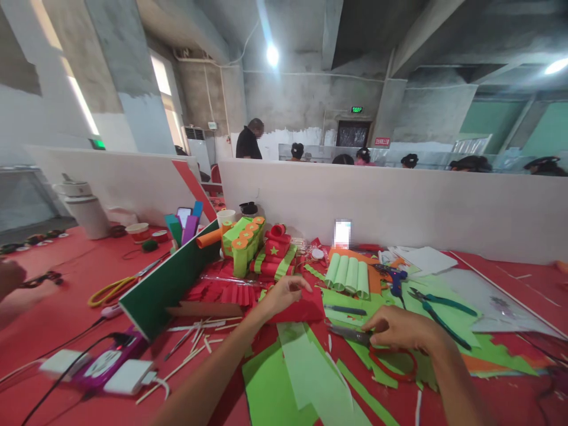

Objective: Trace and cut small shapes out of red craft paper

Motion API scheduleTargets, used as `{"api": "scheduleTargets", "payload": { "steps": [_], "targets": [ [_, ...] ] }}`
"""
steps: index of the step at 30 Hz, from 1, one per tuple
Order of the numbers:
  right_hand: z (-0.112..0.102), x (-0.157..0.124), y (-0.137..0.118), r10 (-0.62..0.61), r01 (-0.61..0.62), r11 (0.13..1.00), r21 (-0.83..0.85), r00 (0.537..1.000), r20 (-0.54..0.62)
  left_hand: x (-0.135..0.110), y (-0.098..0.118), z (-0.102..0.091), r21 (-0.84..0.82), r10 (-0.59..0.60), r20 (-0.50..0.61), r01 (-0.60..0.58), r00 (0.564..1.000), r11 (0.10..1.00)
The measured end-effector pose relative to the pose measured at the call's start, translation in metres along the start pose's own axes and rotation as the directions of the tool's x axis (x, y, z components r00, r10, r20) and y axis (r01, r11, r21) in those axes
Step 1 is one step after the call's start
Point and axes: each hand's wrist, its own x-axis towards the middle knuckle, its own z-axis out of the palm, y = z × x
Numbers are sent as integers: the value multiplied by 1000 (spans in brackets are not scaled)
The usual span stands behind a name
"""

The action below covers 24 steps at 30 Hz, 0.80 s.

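My left hand pinches the top edge of a folded piece of red paper on the red table. My right hand is closed over red-handled scissors, whose blades point left toward the red paper. Light green paper strips lie in front of both hands. Behind the red paper stand finished red and green paper rolls and a row of pale green rolls.
Green-handled pliers, a blue glue gun and a green board lie around. Yellow scissors, chargers, wooden sticks and a white flask are on the left. A white partition backs the table; other people sit beyond.
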Motion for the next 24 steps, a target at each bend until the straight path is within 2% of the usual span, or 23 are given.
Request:
{"api": "scheduleTargets", "payload": {
  "steps": [2, 4, 6, 8, 11, 12, 14, 16, 20, 24],
  "targets": [
    [-1, 0, -4, -51, 50, 998, -29, 997, -53, -2, 1, 1, 23, -15, 10, 14, 1000, 1000],
    [0, 3, -13, -122, 108, 991, -82, 974, -189, -3, 4, 3, 29, -24, 29, 23, 999, 999],
    [5, 11, -25, -162, 136, 986, -99, 929, -334, -4, 6, 5, 25, -27, 64, 25, 998, 999],
    [14, 23, -38, -155, 145, 988, -56, 898, -411, -4, 7, 7, 33, -24, 91, 21, 996, 999],
    [33, 44, -54, -180, 171, 983, -67, 831, -526, -2, 1, 6, 59, -5, 40, 3, 999, 998],
    [39, 50, -57, -188, 176, 982, -75, 818, -543, -1, -2, 4, 82, 1, 2, -1, 1000, 997],
    [50, 60, -61, -214, 200, 976, -85, 819, -532, 1, -9, -3, 172, 4, -70, 8, 998, 985],
    [58, 67, -62, -226, 215, 973, -83, 829, -511, 1, -14, -10, 316, -16, -94, 46, 995, 948],
    [66, 76, -59, -222, 260, 966, 11, 846, -485, -1, -18, -16, 533, -67, -92, 107, 993, 839],
    [69, 87, -56, -202, 300, 943, 141, 858, -472, -3, -19, -11, 593, -67, -78, 101, 995, 799]
  ]
}}
